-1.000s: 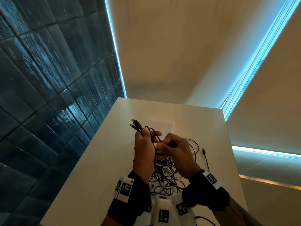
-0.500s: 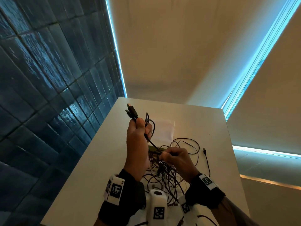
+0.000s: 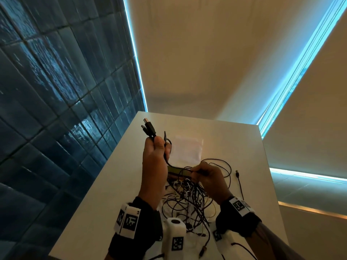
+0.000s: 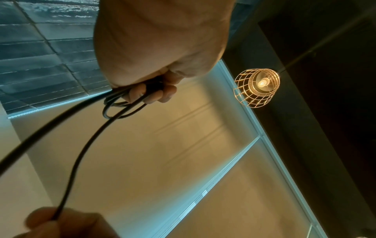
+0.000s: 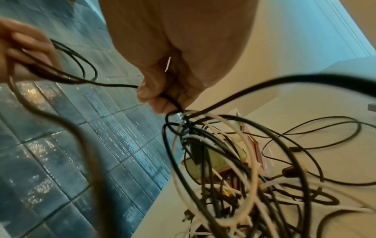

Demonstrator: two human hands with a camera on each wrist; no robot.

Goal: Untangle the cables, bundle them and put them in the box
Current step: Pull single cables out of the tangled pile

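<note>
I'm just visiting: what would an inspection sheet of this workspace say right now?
Surface: pale table.
Job's things: tangle of black and white cables on the table; no box seen.
Clutter: white pouch; loose black lead.
Grips: left hand holds a looped black cable, plugs upward; right hand pinches the same cable.
Cables: it runs between both hands.
Surroundings: blue tiled wall; caged lamp.

**Three cameras: head and both wrists**

The head view looks forward and down over the table (image 3: 105, 184), both hands at mid-distance. The left wrist view looks up along the left hand (image 4: 160, 40), very near, toward the ceiling. The right wrist view looks along the right hand (image 5: 183, 48) onto the cables (image 5: 234, 153). All three share the black cable (image 4: 81, 153) between the hands.
</note>
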